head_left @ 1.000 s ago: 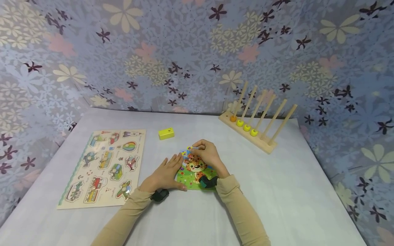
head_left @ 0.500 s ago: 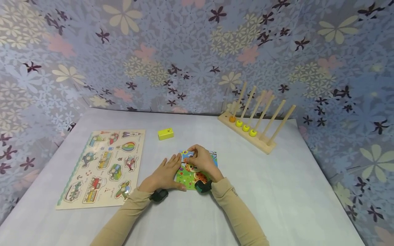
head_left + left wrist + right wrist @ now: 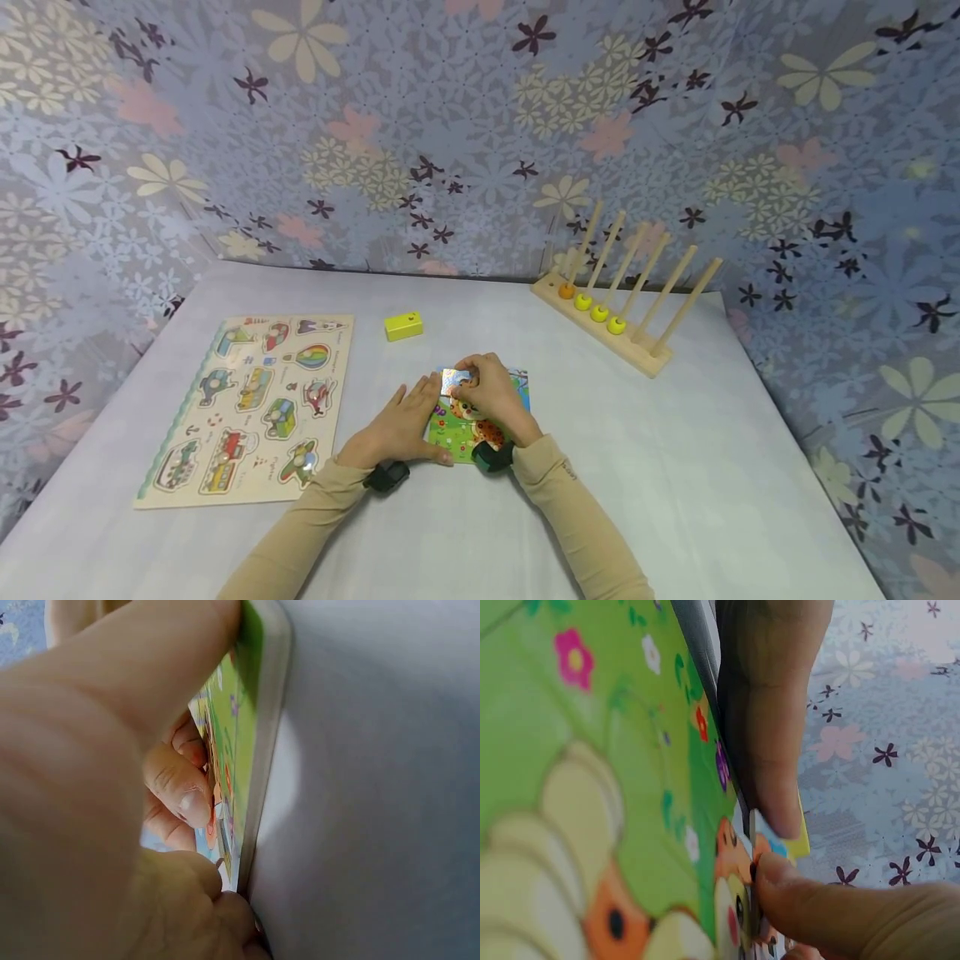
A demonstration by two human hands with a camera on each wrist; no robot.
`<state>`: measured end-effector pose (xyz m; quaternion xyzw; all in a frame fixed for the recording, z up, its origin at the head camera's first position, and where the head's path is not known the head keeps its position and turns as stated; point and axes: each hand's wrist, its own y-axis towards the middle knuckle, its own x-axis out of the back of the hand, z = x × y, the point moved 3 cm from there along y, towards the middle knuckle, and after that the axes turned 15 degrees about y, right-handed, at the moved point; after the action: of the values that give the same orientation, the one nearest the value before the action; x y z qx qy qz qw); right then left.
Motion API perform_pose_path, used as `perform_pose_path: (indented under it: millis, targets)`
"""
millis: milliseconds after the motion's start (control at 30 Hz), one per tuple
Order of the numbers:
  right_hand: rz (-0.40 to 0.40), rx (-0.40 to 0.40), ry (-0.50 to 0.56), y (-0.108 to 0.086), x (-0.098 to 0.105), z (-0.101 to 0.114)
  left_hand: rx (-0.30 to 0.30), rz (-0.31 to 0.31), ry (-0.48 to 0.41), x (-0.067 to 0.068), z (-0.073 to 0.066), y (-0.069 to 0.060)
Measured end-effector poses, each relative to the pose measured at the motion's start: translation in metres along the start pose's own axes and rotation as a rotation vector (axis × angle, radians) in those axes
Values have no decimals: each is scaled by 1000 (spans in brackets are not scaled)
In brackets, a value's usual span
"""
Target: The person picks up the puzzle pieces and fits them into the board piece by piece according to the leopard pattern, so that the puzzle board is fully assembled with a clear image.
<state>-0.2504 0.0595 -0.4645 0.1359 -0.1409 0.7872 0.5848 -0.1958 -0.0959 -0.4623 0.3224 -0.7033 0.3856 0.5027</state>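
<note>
A small picture puzzle (image 3: 448, 432) with a cartoon leopard on green grass lies flat at the middle of the table. My left hand (image 3: 400, 427) rests along its left edge, fingers fairly straight and thumb at the lower corner. With thumb and fingers my right hand (image 3: 491, 392) pinches a puzzle piece (image 3: 452, 381) at the upper left of the picture; light glares off its face. In the right wrist view, my right thumb (image 3: 810, 904) presses against the edge of this piece, which sits slightly raised. My right hand hides part of the leopard's head.
On the left lies a large wooden peg-puzzle board (image 3: 251, 408) with vehicle pictures. A yellow block (image 3: 403, 327) stands behind the leopard puzzle. At the back right is a wooden rack (image 3: 600, 321) with upright rods and several orange and yellow beads.
My right hand has moved down and left over the upper-left part of the puzzle with the piece, which now catches glare. My left hand stays in place.
</note>
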Motion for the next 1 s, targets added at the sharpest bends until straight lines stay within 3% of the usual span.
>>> perform_pose_path:
  millis: [300,700,833,933,1000]
  targets:
    - [-29,169,-183,-5,-6,6,-8,5,24,2,-2,2]
    - [23,190,-282,-7,-9,10,-19,6,25,2,-3,4]
    - [67,226,-238,-7,-7,12,-21,9,27,3,-2,6]
    - [113,200,-89,-5,-1,7,-17,11,36,2,-3,8]
    - [103,155,20,-5,8,4,-16,14,39,1,-3,9]
